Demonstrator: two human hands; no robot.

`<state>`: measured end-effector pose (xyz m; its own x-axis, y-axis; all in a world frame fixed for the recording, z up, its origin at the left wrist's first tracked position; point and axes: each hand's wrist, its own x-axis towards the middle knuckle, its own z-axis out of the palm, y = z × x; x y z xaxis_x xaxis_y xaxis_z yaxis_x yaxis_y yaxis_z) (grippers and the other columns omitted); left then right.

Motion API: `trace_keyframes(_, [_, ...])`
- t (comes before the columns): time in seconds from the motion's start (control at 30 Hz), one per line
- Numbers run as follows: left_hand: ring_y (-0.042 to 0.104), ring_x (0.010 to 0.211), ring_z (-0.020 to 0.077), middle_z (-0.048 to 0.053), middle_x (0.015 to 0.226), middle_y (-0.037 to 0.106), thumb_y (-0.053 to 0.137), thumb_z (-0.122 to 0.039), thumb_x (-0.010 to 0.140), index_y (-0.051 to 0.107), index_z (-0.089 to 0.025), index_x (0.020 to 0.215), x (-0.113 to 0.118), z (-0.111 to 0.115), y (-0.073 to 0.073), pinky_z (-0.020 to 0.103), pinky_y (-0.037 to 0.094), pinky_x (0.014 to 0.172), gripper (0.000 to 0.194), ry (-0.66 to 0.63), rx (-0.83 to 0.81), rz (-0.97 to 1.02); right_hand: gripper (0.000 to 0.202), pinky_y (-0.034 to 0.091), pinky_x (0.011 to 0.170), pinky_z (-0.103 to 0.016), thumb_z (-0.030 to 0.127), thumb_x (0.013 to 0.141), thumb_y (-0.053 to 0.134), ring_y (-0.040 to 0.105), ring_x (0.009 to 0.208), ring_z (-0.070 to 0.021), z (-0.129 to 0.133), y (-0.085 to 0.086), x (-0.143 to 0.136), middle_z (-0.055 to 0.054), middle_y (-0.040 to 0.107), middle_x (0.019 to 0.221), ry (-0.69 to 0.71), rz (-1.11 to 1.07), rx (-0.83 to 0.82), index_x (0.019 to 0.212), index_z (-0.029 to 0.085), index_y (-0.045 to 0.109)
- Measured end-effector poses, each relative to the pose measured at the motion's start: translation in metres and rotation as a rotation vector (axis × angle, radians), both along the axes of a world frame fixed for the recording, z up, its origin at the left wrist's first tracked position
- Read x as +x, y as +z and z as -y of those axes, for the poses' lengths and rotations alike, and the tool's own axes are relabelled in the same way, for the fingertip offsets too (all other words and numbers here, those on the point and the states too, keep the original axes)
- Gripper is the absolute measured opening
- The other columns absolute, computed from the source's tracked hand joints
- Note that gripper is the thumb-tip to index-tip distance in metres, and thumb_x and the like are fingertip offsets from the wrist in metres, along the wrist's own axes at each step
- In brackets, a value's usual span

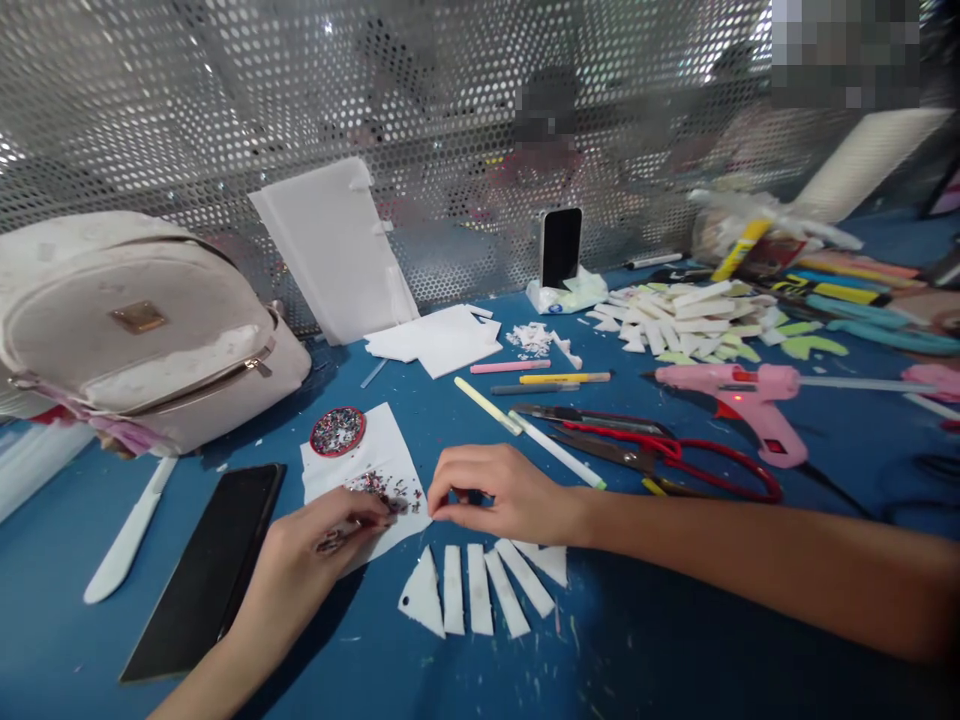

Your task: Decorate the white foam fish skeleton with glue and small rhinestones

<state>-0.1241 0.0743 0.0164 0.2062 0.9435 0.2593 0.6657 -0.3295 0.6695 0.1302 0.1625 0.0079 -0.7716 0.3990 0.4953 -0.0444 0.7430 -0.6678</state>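
Note:
A white paper sheet (pixel 397 437) lies on the blue table, bearing a small pile of multicoloured bits (pixel 411 494) and a red-rimmed round dish (pixel 338 432) full of similar bits. My left hand (pixel 322 545) is over the sheet's lower left, fingertips pressed together at the pile; whatever they hold is too small to name. My right hand (pixel 495 490) pinches the sheet's right corner between thumb and finger. Just below the hands, flat white foam strips (pixel 480 590) are fanned out, with a triangular white piece (pixel 424 597) at their left end, marked by a dark dot.
A phone (pixel 206 570), white knife (pixel 129 535) and backpack (pixel 150 330) are on the left. Pens (pixel 510 367), red-handled scissors (pixel 697 468), a pink glue gun (pixel 750 395) and heaped foam strips (pixel 697 315) lie to the right. Another phone (pixel 561 248) stands behind.

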Motion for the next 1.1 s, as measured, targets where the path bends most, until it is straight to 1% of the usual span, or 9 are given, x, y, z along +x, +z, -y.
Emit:
trace_keyframes(0.2, [0.073,0.074,0.0157,0.0,0.085,0.076,0.066,-0.023,0.089,0.068,-0.025,0.098,-0.002,-0.001,-0.005,0.021,0.056,0.066,0.009,-0.023,-0.01,-0.026,0.008,0.048,0.071,-0.025,0.021,0.098,0.059,0.061,0.083,-0.0126,0.001,0.001,0.0,-0.004,0.068,0.093,-0.011,0.006,0.002,0.096,0.018,0.066])
trace_keyframes(0.33, [0.072,0.078,0.0159,0.001,0.091,0.075,0.062,-0.022,0.092,0.065,-0.026,0.107,-0.003,-0.004,-0.004,0.023,0.057,0.072,0.016,-0.07,-0.006,-0.135,0.008,0.047,0.07,-0.024,0.021,0.097,0.06,0.06,0.081,-0.0123,0.001,0.001,0.0,-0.003,0.068,0.093,-0.009,-0.001,0.015,0.096,0.018,0.066])
trace_keyframes(0.53, [0.068,0.08,0.0177,0.006,0.092,0.071,0.049,-0.021,0.099,0.064,-0.022,0.108,0.004,-0.005,-0.004,0.026,0.054,0.072,0.018,-0.171,0.172,-0.342,0.009,0.046,0.069,-0.024,0.022,0.098,0.058,0.058,0.077,-0.0115,0.002,0.001,0.0,-0.003,0.067,0.092,-0.009,0.019,0.026,0.096,0.018,0.066])
trace_keyframes(0.63, [0.066,0.078,0.0171,0.005,0.09,0.07,0.048,-0.021,0.099,0.063,-0.022,0.106,0.007,-0.003,-0.001,0.026,0.053,0.071,0.016,-0.167,0.161,-0.323,0.008,0.045,0.07,-0.024,0.021,0.098,0.059,0.058,0.08,-0.0119,0.002,0.001,0.001,-0.003,0.067,0.093,-0.017,0.011,0.02,0.096,0.018,0.066])
trace_keyframes(0.77, [0.065,0.076,0.0152,0.001,0.086,0.068,0.057,-0.025,0.094,0.058,-0.023,0.098,0.012,-0.006,0.007,0.025,0.053,0.07,0.005,-0.033,-0.08,-0.052,0.006,0.045,0.069,-0.025,0.019,0.096,0.061,0.057,0.078,-0.0121,0.002,0.002,0.001,-0.003,0.067,0.091,-0.031,-0.039,-0.032,0.094,0.018,0.067])
trace_keyframes(0.87, [0.066,0.074,0.0152,0.0,0.079,0.066,0.066,-0.03,0.088,0.053,-0.021,0.095,0.018,-0.015,0.014,0.026,0.053,0.067,0.018,0.054,-0.258,0.356,0.007,0.043,0.064,-0.023,0.021,0.095,0.063,0.054,0.072,-0.0104,0.002,0.004,0.0,-0.003,0.065,0.089,-0.081,-0.087,-0.124,0.091,0.017,0.067])
trace_keyframes(0.97, [0.059,0.058,0.0105,-0.002,0.072,0.065,0.078,-0.035,0.079,0.05,-0.02,0.093,0.025,-0.027,0.016,0.021,0.047,0.054,0.034,0.143,-0.455,0.713,0.007,0.039,0.056,-0.021,0.021,0.092,0.066,0.05,0.064,-0.0081,0.002,0.008,0.0,-0.001,0.064,0.085,-0.181,-0.128,-0.249,0.087,0.016,0.067])
trace_keyframes(1.03, [0.052,0.052,0.0066,-0.003,0.07,0.064,0.083,-0.037,0.074,0.049,-0.02,0.089,0.03,-0.034,0.015,0.019,0.044,0.051,0.04,0.176,-0.549,0.858,0.007,0.036,0.053,-0.02,0.021,0.091,0.066,0.05,0.063,-0.0078,0.001,0.01,-0.001,0.0,0.064,0.083,-0.237,-0.142,-0.328,0.086,0.015,0.067])
trace_keyframes(1.1, [0.052,0.055,0.006,-0.003,0.072,0.062,0.086,-0.04,0.069,0.05,-0.02,0.087,0.036,-0.039,0.011,0.019,0.046,0.054,0.045,0.184,-0.582,0.934,0.007,0.036,0.053,-0.02,0.021,0.09,0.066,0.051,0.064,-0.0077,0.001,0.012,-0.001,0.0,0.064,0.083,-0.282,-0.151,-0.379,0.086,0.015,0.067])
